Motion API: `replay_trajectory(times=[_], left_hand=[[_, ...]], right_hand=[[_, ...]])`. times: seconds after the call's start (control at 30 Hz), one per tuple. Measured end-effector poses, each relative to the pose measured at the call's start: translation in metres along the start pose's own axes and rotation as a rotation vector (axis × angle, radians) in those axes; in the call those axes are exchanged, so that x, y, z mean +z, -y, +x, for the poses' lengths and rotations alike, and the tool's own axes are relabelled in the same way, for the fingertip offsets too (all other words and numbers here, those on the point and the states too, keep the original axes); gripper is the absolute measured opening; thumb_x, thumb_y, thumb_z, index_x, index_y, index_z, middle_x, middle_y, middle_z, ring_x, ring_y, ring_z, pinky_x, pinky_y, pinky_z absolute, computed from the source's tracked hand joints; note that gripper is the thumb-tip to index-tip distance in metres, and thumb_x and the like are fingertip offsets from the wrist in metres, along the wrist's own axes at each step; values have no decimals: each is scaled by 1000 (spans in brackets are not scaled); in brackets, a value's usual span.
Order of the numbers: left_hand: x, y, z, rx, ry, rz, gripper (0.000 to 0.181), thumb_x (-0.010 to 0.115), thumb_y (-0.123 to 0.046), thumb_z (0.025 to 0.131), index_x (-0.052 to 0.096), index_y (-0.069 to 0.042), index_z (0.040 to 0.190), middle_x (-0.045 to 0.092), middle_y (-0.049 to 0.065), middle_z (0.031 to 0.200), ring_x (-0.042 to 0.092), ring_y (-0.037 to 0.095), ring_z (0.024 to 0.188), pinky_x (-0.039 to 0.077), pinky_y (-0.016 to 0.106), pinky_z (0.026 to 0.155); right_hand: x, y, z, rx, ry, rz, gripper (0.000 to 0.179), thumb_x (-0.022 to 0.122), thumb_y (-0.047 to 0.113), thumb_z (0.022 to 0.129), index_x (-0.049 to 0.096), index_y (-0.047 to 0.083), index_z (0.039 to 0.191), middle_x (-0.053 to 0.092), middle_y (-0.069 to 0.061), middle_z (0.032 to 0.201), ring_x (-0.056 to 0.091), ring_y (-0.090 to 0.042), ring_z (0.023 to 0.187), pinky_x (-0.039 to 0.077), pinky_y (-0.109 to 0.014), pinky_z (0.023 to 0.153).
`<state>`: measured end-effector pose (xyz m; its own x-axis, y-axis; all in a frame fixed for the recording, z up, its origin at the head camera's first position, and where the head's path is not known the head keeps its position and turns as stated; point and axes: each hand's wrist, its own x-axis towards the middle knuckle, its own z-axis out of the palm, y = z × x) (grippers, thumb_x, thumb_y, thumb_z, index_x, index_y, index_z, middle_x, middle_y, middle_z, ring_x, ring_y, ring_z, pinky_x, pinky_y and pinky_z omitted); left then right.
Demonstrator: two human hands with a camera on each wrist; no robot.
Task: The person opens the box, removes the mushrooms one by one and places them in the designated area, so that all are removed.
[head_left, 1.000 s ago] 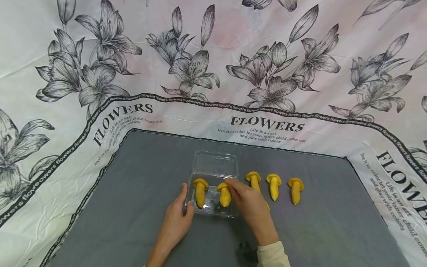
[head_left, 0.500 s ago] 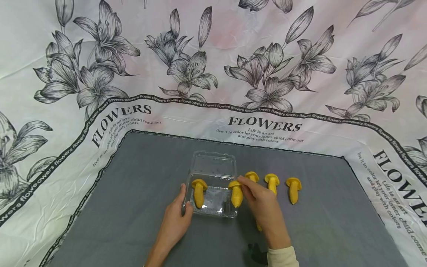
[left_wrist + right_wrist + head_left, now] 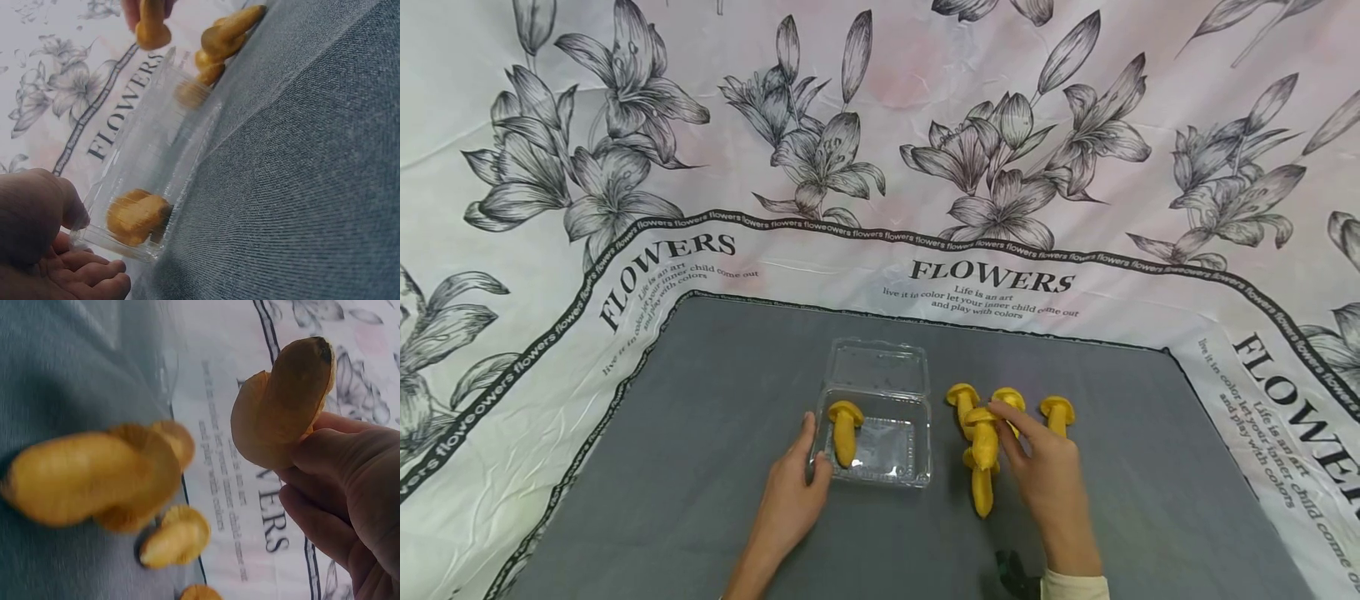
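In the head view, my right hand (image 3: pixel 1045 475) pinches a yellow mushroom (image 3: pixel 982 437) by its cap, stem pointing down, over other mushrooms on the table. The right wrist view shows this held mushroom (image 3: pixel 290 403) between thumb and fingers. My left hand (image 3: pixel 793 492) grips the near left corner of a clear plastic box (image 3: pixel 917 479), whose lid (image 3: pixel 880 371) is folded back. One mushroom (image 3: pixel 846 437) lies inside, at the left. From the left wrist, the thumb (image 3: pixel 72 209) appears against the box end with the fingers (image 3: pixel 94 275) beneath.
Several yellow mushrooms lie right of the box: one nearest (image 3: pixel 982 492), one at the back left (image 3: pixel 961 398), one partly behind the right hand (image 3: pixel 1009 398), one farther right (image 3: pixel 1057 410). The grey cloth (image 3: pixel 722 400) has a flower-printed border (image 3: pixel 820 275).
My right hand has carried the mushroom rightward out of the box to above the mushrooms on the table. The left hand stays at the box corner.
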<state>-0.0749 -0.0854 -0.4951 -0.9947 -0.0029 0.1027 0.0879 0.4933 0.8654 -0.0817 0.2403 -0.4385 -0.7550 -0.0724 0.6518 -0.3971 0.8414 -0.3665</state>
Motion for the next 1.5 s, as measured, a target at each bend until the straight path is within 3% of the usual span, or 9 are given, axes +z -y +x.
replay_trajectory(times=[0.23, 0.47, 0.63, 0.73, 0.87, 0.97, 1.1, 1.3, 1.5], left_hand=[[0, 0, 0, -11, 2, 2, 66, 59, -11, 103, 35, -2, 164, 44, 16, 163, 41, 32, 150, 39, 55, 119], [-1, -1, 0, -19, 9, 0, 66, 59, -11, 103, 35, -2, 164, 43, 17, 163, 40, 32, 150, 38, 55, 120], [-1, -1, 0, -26, 7, -8, 66, 58, -11, 104, 35, -2, 164, 42, 17, 164, 40, 31, 150, 38, 54, 120], [-1, -1, 0, -19, 9, -10, 65, 59, -11, 104, 35, -1, 164, 41, 18, 164, 40, 32, 150, 38, 55, 120], [0, -1, 0, -12, 13, -14, 66, 59, -11, 104, 34, -1, 164, 41, 18, 164, 40, 32, 150, 38, 55, 120], [0, -1, 0, -11, 11, -17, 65, 59, -11, 104, 35, -1, 164, 40, 16, 165, 39, 31, 151, 38, 54, 120], [0, -1, 0, -14, 10, -9, 65, 59, -11, 104, 35, -2, 164, 40, 15, 165, 39, 30, 151, 37, 54, 120], [0, -1, 0, -18, 12, -8, 65, 59, -11, 104, 34, -2, 164, 41, 15, 164, 39, 31, 151, 37, 54, 120], [0, 0, -1, -13, 13, -14, 66, 59, -11, 104, 34, -2, 164, 41, 16, 164, 39, 31, 151, 37, 54, 120]], right_hand=[[-13, -13, -10, 58, 15, -56, 39, 83, -6, 86, 81, 14, 120, 81, -10, 106, 63, -14, 51, 48, -20, 48], [-19, -27, -20, 73, 21, -79, 39, 83, -6, 85, 81, 13, 119, 80, -8, 115, 77, -27, 71, 57, -34, 52], [-21, -34, -26, 137, 70, -76, 37, 81, -5, 88, 80, 13, 120, 78, -9, 121, 78, -30, 78, 53, -29, 51], [-22, -37, -30, 174, 100, -89, 34, 81, -4, 89, 80, 13, 119, 78, -9, 121, 76, -24, 71, 51, -30, 52], [-22, -40, -34, 205, 144, -114, 31, 81, -3, 89, 80, 11, 118, 78, -10, 121, 47, -8, 43, 38, -25, 47], [-21, -42, -36, 213, 163, -121, 30, 81, -2, 90, 80, 10, 118, 78, -10, 121, 40, -3, 43, 36, -25, 47], [-20, -43, -39, 221, 163, -120, 30, 80, -3, 90, 81, 10, 117, 78, -9, 121, 53, -5, 50, 40, -25, 49], [-19, -46, -41, 246, 181, -126, 30, 79, -3, 91, 80, 11, 117, 77, -9, 123, 30, -2, 43, 33, -25, 48], [-17, -47, -42, 256, 186, -151, 29, 80, -3, 91, 81, 11, 116, 78, -8, 122, 65, -15, 59, 49, -32, 53]])
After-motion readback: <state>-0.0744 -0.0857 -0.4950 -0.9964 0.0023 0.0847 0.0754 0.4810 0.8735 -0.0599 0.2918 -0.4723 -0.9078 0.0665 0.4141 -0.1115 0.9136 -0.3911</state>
